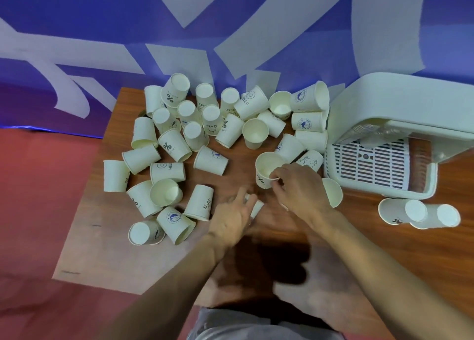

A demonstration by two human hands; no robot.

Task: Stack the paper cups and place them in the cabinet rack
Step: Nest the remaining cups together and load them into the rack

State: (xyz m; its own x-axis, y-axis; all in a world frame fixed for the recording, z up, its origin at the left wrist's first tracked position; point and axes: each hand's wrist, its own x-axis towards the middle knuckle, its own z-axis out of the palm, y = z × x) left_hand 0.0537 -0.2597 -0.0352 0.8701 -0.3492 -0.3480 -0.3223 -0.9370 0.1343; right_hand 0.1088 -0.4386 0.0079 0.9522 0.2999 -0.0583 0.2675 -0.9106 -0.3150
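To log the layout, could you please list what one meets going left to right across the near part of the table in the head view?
Upside-down cup → left hand → right hand pinching an upright cup → white rack.

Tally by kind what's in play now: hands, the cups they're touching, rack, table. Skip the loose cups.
Hands: 2, left hand and right hand
White paper cups touched by hands: 2, blurred cup under the left fingers, rim-pinched cup at the right
White plastic cabinet rack: 1
Brown wooden table: 1
Total: 6
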